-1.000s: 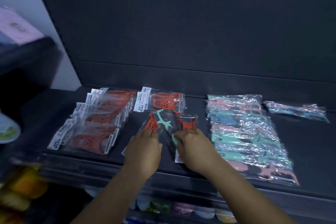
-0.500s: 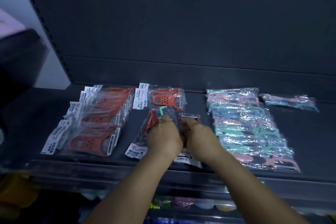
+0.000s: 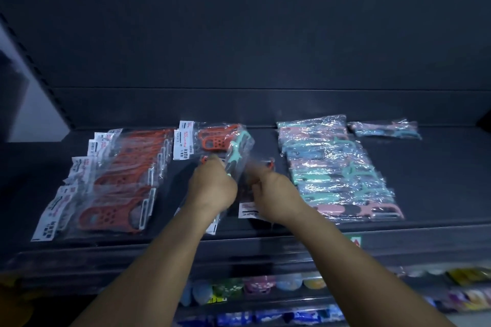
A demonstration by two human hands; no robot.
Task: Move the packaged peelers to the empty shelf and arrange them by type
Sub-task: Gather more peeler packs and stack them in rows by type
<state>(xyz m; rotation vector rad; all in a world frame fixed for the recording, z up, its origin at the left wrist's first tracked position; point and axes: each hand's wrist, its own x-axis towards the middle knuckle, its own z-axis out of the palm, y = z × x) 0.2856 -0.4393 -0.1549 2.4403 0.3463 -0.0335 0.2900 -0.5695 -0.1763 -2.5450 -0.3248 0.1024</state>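
So we've got both hands in the middle of the dark shelf [image 3: 438, 188], working on the packets between the two piles. Our left hand [image 3: 212, 190] is curled around a clear packet with a teal peeler [image 3: 235, 159] inside, and that packet tilts up off the shelf, its top end reaching over the lone orange peeler packet [image 3: 212, 139] that lies flat just beyond our knuckles. Our right hand [image 3: 273, 194] sits just right of the left one, fingers bent inward on another packet [image 3: 248, 210] lying under it, with a white label poking out near the wrist and a bit of orange [image 3: 271, 163] showing past the fingertips. It's blurry there, so we can't tell exactly how those fingers pinch. Off to the left of our left hand, the row of orange peelers [image 3: 119, 180] lies in overlapping packets, white labels facing out. To the right of our right hand there's the shiny pile of teal and pink peelers [image 3: 337, 167], and beyond that pile, near the back wall, a small separate packet [image 3: 385, 129] on its own. Below our forearms, a lower shelf shows colourful goods [image 3: 255, 284], too blurred to make out.
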